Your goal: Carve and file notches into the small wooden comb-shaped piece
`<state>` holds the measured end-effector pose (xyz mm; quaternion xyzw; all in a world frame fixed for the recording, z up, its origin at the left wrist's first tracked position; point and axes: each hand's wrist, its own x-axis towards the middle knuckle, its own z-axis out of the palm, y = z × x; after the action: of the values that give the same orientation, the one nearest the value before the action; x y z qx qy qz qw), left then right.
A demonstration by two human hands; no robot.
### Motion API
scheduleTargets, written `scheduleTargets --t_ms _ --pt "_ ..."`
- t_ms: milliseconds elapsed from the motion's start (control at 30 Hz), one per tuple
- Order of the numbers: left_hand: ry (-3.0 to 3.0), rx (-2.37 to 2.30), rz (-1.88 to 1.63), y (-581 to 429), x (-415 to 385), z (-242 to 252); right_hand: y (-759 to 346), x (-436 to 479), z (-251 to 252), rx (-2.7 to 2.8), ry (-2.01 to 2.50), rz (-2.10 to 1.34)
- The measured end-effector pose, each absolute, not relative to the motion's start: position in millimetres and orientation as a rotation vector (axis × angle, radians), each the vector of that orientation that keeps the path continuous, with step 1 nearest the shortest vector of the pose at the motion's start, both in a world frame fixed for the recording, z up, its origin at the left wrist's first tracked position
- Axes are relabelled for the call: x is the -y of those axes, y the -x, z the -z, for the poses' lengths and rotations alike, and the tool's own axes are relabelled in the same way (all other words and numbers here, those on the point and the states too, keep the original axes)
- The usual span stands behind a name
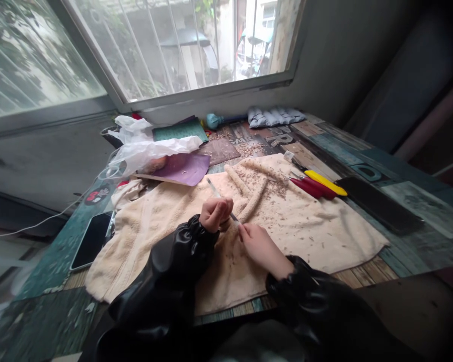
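My right hand (259, 246) is closed around the near end of a thin, flat grey strip (212, 188), which looks like a file. The strip slants away to the upper left and passes at my left hand (216, 213). That hand is a closed fist close to the right one; whatever lies inside its fingers is hidden. Both hands are over a cream towel (151, 221) scattered with brown shavings (275, 188). Raised folds run across the towel just beyond the hands.
Red-handled tools (311, 188) and a yellow-handled tool (326, 182) lie to the right, by a dark flat slab (377, 203). A phone (92, 240) rests at left. Behind are a purple sheet (184, 168), a white plastic bag (151, 151), a green mat (181, 130) and a grey padded bundle (275, 117).
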<state>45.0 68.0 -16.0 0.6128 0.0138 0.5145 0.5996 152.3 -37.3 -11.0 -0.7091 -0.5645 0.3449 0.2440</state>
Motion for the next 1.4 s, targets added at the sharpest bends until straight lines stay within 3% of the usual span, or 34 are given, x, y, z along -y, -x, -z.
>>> scheduleTargets --t_ms 1200,1400 --pt "-1.225 -0.142 -1.208 -33 -84 8 -156 34 8 1.576 1.855 -0.971" --pt "-1.404 -0.103 -1.127 -45 -66 16 -155 32 16 1.517 1.867 -0.968"
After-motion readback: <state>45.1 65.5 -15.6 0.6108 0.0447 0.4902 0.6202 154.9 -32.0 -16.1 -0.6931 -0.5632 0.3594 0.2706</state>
